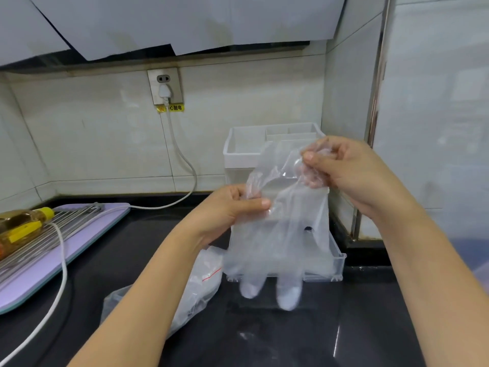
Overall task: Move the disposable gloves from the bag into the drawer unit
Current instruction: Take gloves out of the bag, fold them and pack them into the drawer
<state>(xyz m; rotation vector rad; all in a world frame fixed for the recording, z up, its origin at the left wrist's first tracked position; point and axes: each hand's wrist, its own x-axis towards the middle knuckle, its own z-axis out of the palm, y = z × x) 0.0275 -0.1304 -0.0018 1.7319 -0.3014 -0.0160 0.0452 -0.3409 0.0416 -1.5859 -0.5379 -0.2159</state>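
Note:
A clear disposable glove hangs fingers-down in front of the white drawer unit. My left hand pinches its cuff edge on the left, and my right hand pinches the cuff on the right, higher up. The unit's bottom drawer is pulled out, clear-walled, directly behind the glove. The clear bag with a red zip line lies crumpled on the black counter under my left forearm.
A lilac tray with a metal rack and a lying oil bottle is at the left. A white power cord runs from the wall socket across it. A wall corner stands right of the unit.

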